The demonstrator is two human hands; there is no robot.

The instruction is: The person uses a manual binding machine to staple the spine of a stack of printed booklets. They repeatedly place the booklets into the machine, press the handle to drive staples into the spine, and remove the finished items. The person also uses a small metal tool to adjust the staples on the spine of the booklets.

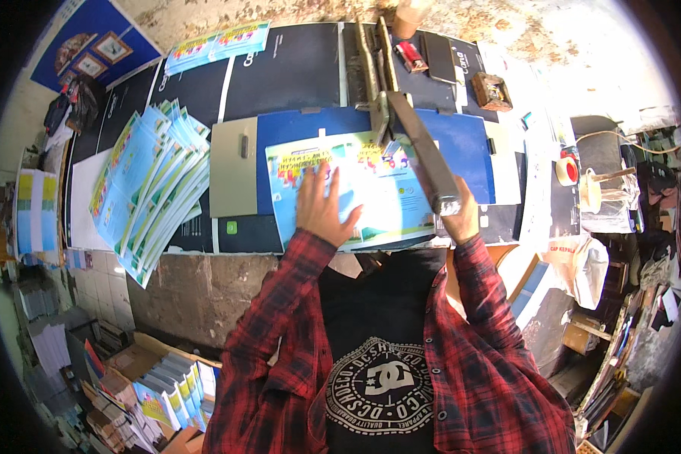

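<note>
My left hand (321, 208) lies flat, fingers spread, on an open printed cover sheet (392, 212) in light blue, green and yellow. The sheet rests on a blue board (465, 140) with grey end panels. A long metal arm, which looks like a long-arm stapler (425, 155), reaches from the back of the table over the sheet's right half. My right hand (465, 216) is closed round its near end; part of the fingers is hidden behind the metal. On the left, a fanned pile of similar printed booklets (155, 185) overhangs the table's front edge.
At the back stand another stack of printed sheets (219, 47), a cup (408, 19), a red pack (411, 57), a dark flat case (440, 57) and a small wooden box (492, 91). A tape roll (567, 172) is on the right. Boxed booklets (174, 390) sit below left.
</note>
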